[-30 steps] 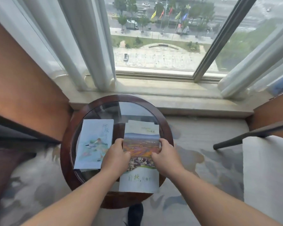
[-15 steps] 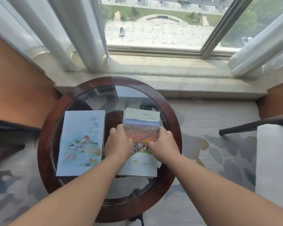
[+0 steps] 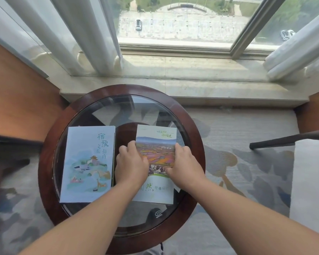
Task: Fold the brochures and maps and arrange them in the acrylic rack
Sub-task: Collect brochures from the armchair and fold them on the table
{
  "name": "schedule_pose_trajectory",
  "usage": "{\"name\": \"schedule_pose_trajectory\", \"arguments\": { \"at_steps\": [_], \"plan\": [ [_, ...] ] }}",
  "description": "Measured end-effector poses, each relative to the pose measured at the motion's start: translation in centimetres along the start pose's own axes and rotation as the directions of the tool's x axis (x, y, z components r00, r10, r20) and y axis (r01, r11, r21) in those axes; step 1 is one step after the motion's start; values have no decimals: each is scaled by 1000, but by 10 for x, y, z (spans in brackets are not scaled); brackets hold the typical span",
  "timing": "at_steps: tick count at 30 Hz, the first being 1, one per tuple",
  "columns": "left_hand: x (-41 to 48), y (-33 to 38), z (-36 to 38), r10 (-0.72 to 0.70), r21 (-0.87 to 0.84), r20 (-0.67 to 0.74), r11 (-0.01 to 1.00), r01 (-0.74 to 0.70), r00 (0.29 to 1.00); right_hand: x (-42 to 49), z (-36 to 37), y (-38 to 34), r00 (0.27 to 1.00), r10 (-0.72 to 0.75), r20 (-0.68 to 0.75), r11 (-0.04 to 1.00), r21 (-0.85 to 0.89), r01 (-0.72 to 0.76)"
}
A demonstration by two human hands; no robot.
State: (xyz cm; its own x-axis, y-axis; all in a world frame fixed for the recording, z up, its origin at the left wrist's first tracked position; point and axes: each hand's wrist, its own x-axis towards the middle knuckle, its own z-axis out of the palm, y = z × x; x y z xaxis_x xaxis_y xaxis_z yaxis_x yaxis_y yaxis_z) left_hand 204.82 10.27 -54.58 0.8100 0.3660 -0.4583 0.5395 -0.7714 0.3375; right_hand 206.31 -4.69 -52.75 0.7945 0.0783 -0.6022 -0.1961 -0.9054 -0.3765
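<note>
Two brochures lie on a round glass-topped table [image 3: 195, 144]. A pale blue brochure [image 3: 87, 164] with a painted landscape and calligraphy rests flat on the left, untouched. On the right lies a brochure with a colourful field photo [image 3: 157, 144], stacked over other sheets whose corners peek out. My left hand [image 3: 131, 165] grips its left edge and my right hand [image 3: 185, 162] grips its right edge, fingers curled over the paper. No acrylic rack is in view.
A stone window sill [image 3: 191, 74] and white curtains [image 3: 85, 34] stand behind the table. Orange-brown armchairs flank it, with a dark armrest [image 3: 287, 139] at the right. A white cloth [image 3: 309, 190] hangs at the right edge. Patterned carpet lies below.
The camera has tilted down and moved closer, so the table fills more of the view. Both hands stay on the photo brochure's edges, squaring it on the stack.
</note>
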Motion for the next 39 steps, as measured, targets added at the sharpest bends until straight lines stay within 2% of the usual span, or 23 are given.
{"name": "schedule_pose_trajectory", "arguments": {
  "at_steps": [1,4,6,10,15,19,24,31,35,39],
  "plan": [
    [0,0,0,31,46,-28,999,-29,999,1,-1,1,999,-24,-32,998,-61,22],
    [2,9,4,242,202,-107,955,-217,964,10,-5,4,983,-170,-71,951,-275,145],
    [4,17,12,321,252,-44,920,-301,946,16,-6,8,971,-240,4,890,-398,222],
    [9,24,32,317,361,139,866,-346,938,20,-3,14,977,-194,91,862,-460,214],
    [-44,-11,54,383,452,234,771,-448,894,18,0,10,987,-129,96,871,-466,159],
    [-78,-36,68,327,490,330,743,-457,886,19,-1,11,986,-130,103,870,-466,163],
    [-74,-23,60,287,509,354,739,-441,890,7,-7,14,987,-145,70,904,-397,161],
    [-69,25,21,152,531,434,753,-388,888,-67,-41,57,980,-197,-21,956,-227,187],
    [-101,75,14,305,516,349,727,-453,886,-114,-70,100,974,-209,-90,965,-182,191],
    [-175,143,36,425,463,353,695,-550,833,-172,-99,162,967,-197,-161,976,-122,179]
  ]
}}
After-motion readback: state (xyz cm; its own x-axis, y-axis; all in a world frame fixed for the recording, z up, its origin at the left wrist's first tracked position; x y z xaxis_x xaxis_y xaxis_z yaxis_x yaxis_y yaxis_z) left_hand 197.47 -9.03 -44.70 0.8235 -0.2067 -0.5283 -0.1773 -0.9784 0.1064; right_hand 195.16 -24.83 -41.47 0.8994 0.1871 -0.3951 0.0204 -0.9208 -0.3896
